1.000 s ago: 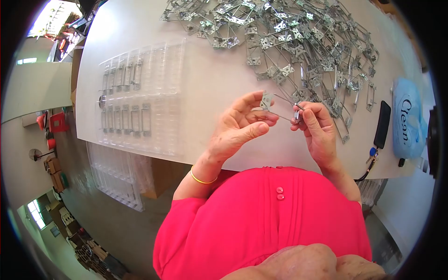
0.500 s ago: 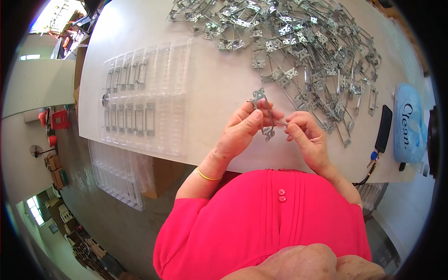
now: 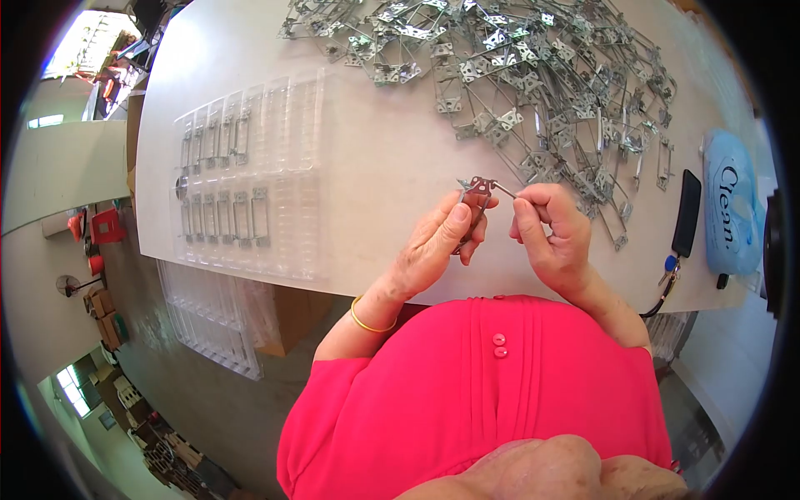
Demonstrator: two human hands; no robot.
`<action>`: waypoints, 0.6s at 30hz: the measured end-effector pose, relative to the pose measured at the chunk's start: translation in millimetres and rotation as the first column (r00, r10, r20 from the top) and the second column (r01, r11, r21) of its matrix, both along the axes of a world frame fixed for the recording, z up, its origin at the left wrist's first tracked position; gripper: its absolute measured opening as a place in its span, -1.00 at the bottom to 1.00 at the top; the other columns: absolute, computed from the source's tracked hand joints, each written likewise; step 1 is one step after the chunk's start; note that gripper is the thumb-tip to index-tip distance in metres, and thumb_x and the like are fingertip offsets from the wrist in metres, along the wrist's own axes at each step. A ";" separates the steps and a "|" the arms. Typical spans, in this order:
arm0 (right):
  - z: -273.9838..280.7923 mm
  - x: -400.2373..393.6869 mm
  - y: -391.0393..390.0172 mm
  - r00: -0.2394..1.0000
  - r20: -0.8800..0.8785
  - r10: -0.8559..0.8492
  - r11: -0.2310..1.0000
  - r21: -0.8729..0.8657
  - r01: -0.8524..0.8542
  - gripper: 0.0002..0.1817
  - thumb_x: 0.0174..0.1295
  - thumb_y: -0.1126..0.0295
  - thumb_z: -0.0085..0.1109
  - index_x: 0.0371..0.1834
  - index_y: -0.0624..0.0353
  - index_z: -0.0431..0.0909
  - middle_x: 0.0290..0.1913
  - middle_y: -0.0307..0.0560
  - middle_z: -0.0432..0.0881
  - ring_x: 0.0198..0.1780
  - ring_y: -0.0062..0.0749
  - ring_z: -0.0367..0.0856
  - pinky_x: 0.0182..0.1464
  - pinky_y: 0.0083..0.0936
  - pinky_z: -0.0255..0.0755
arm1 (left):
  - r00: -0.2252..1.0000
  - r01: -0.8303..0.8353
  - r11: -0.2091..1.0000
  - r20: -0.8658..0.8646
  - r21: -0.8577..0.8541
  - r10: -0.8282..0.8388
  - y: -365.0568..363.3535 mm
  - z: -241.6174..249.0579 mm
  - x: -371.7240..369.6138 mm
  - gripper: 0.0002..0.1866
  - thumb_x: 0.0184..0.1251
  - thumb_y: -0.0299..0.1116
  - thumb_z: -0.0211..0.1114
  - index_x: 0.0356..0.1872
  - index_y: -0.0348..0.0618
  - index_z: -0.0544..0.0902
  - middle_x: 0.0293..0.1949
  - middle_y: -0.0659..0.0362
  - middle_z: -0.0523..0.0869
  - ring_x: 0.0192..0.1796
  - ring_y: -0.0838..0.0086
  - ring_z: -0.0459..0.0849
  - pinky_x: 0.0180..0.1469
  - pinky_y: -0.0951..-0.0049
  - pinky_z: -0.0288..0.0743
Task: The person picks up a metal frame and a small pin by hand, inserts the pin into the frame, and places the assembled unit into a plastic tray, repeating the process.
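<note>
My left hand point(image 3: 429, 250) is gripping the metal bracket point(image 3: 480, 186), its long axis running away from my body, while my right hand point(image 3: 557, 242), farther off, is pinching a thin rod point(image 3: 505, 191) whose tip is perhaps touching the bracket's far end.

Bright overall; glare whitens the table's point(image 3: 367, 158) upper-left corner. Window point(image 3: 73, 390) overexposed. Fisheye bends straight edges; black vignette at borders.

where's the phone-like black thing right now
In the head view, the black phone-like object lies on the table's right side, just left of the blue "Clean" package, with a key strap below it.
</note>
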State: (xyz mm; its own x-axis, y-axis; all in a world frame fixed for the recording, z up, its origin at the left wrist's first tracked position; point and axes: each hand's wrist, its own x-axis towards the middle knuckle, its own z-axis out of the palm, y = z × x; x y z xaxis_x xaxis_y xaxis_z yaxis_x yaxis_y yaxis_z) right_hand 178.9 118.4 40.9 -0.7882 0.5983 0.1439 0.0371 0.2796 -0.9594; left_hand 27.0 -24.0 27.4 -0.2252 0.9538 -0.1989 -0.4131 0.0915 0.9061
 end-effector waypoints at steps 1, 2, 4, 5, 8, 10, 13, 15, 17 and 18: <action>-1.1 0.2 -0.4 1.000 0.004 -0.010 0.998 0.062 0.009 -0.92 0.45 0.61 0.17 -0.08 0.27 0.50 -0.47 -0.22 0.59 -0.49 -0.64 0.61 -0.46 -0.60 0.44 | 1.000 0.003 1.000 0.002 -0.001 -0.003 0.1 1.5 -0.8 -0.44 0.77 0.00 -0.22 0.29 -0.32 0.48 -0.33 0.24 0.50 -0.41 0.63 0.42 -0.31 0.56 0.36; -2.0 0.4 -0.4 1.000 0.006 -0.013 0.998 0.061 0.013 -0.92 0.45 0.61 0.17 -0.08 0.27 0.50 -0.47 -0.22 0.59 -0.49 -0.64 0.61 -0.46 -0.60 0.44 | 0.996 0.020 1.000 -0.089 -0.013 -0.021 -0.3 3.3 -2.3 -0.44 0.77 -0.01 -0.20 0.29 -0.33 0.50 -0.33 0.24 0.51 -0.40 0.61 0.43 -0.30 0.54 0.36; -3.7 0.8 0.2 1.000 0.006 -0.015 0.971 0.239 0.013 -0.91 0.43 0.61 0.19 -0.09 0.26 0.50 -0.50 -0.22 0.60 -0.53 -0.62 0.60 -0.48 -0.58 0.44 | 0.983 0.042 0.999 -0.177 -0.028 -0.046 0.1 1.2 -2.2 -0.45 0.77 -0.01 -0.19 0.28 -0.33 0.51 -0.32 0.24 0.52 -0.38 0.59 0.45 -0.28 0.52 0.36; -4.3 1.0 0.6 1.000 0.008 -0.020 0.971 0.238 0.017 -0.91 0.43 0.61 0.19 -0.09 0.26 0.50 -0.50 -0.22 0.60 -0.53 -0.62 0.60 -0.48 -0.58 0.44 | 0.919 0.004 1.000 -0.395 0.026 0.007 0.0 -3.6 -0.9 -0.53 0.75 -0.10 -0.10 0.27 -0.32 0.51 -0.31 0.16 0.54 -0.37 0.45 0.49 -0.28 0.42 0.41; -3.1 1.3 0.5 0.999 0.036 -0.004 0.967 0.254 -0.005 -0.93 0.43 0.60 0.18 -0.11 0.26 0.51 -0.48 -0.21 0.62 -0.52 -0.64 0.60 -0.47 -0.59 0.44 | 0.753 -0.018 0.995 -0.653 0.095 0.076 2.1 -1.4 3.7 -0.65 0.69 -0.25 0.03 0.25 -0.30 0.51 -0.28 0.02 0.56 -0.31 0.18 0.55 -0.25 0.25 0.47; 2.9 1.8 -1.3 0.994 0.099 0.036 0.996 -0.081 -0.028 -0.95 0.46 0.58 0.16 -0.10 0.26 0.52 -0.44 -0.21 0.65 -0.48 -0.64 0.60 -0.40 -0.60 0.46 | 0.697 -0.012 0.995 -0.712 0.101 0.081 2.1 0.2 4.2 -0.68 0.66 -0.32 0.09 0.24 -0.30 0.51 -0.26 -0.04 0.57 -0.28 0.04 0.57 -0.22 0.18 0.49; -2.2 -0.8 1.7 0.994 0.091 0.060 0.966 -0.258 -0.035 -0.91 0.50 0.53 0.13 -0.02 0.26 0.50 -0.38 -0.22 0.67 -0.42 -0.64 0.62 -0.32 -0.61 0.49 | 0.690 0.000 0.996 -0.721 0.089 0.064 1.6 -1.1 2.2 -0.71 0.62 -0.35 0.12 0.20 -0.29 0.52 -0.25 -0.04 0.61 -0.28 -0.02 0.60 -0.24 0.17 0.50; 0.3 0.3 8.1 0.984 0.130 0.120 0.905 -0.421 -0.055 -0.87 0.51 0.51 0.12 0.04 0.25 0.49 -0.34 -0.20 0.69 -0.38 -0.62 0.63 -0.29 -0.61 0.51 | 0.556 0.005 0.998 -0.830 0.055 0.043 0.5 -2.0 0.9 -0.72 0.61 -0.34 0.13 0.18 -0.27 0.53 -0.27 -0.02 0.62 -0.31 0.00 0.62 -0.26 0.14 0.51; 2.6 -0.1 16.8 0.971 0.148 0.189 0.816 -0.574 -0.071 -0.83 0.53 0.48 0.11 0.10 0.25 0.48 -0.31 -0.18 0.71 -0.35 -0.61 0.65 -0.25 -0.61 0.53 | 0.546 0.022 0.998 -0.837 0.056 0.035 0.2 -2.6 -1.7 -0.73 0.61 -0.33 0.13 0.15 -0.26 0.54 -0.27 -0.01 0.63 -0.32 0.00 0.63 -0.27 0.13 0.52; 2.9 0.7 22.4 0.950 0.123 0.288 0.738 -0.660 -0.138 -0.80 0.54 0.46 0.10 0.13 0.23 0.47 -0.29 -0.13 0.73 -0.34 -0.60 0.68 -0.25 -0.59 0.56 | 0.533 0.037 0.998 -0.846 0.057 0.029 -0.5 -2.8 -2.8 -0.75 0.61 -0.33 0.13 0.13 -0.26 0.54 -0.28 -0.01 0.64 -0.32 0.01 0.65 -0.28 0.12 0.52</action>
